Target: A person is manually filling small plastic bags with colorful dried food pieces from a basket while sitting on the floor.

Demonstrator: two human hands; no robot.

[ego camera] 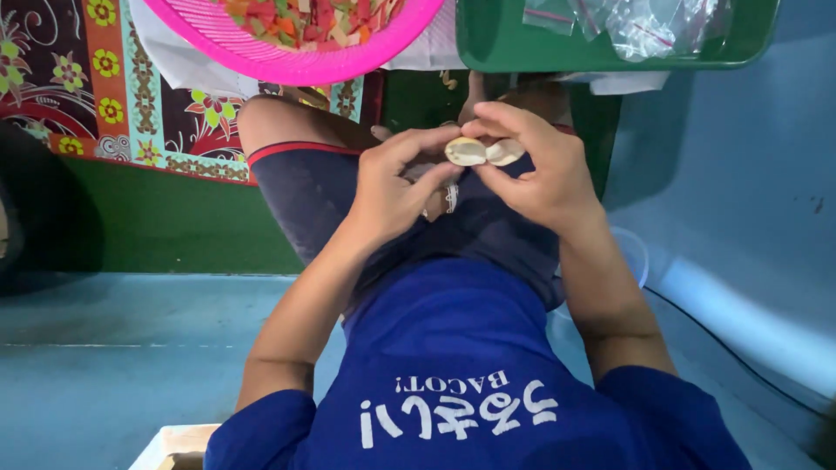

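Blue short-sleeved shirt (453,348), white print; dark red-trimmed shorts (305,183).

1. A blue floor (104,348) filled the lower left of the frame and ran up the right side.
2. Above it, at middle left, lay a green mat (165,218), flat on the ground.
3. At upper left, a dark patterned cloth (78,78) with yellow and red flowers was spread out, its border touching the green mat.
4. A pink basket (287,52) of coloured pieces sat at top centre.
5. A green tray (610,48) holding clear plastic bags sat at upper right, just beside the basket.
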